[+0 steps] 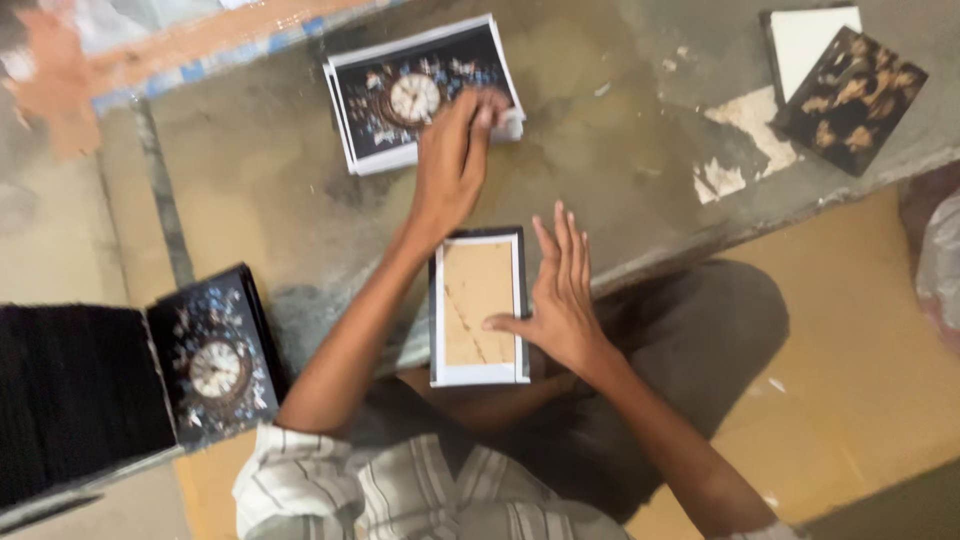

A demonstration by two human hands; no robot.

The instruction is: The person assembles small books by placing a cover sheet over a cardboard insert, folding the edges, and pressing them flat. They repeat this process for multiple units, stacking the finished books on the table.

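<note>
fingers of left hand (450, 165) pinch the top printed clock sheet (420, 95) on its stack; right hand (560, 300), open flat, steadies the brown-backed board (478, 305) on the tabletop (620, 150), which looks ready for covering.

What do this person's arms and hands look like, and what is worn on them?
Both the left hand and the right hand are bare: no gloves, rings, watch or bracelets show. The forearms are uncovered. A light shirt with dark stripes has a short sleeve ending near the left elbow; the right sleeve is mostly out of frame.
</note>
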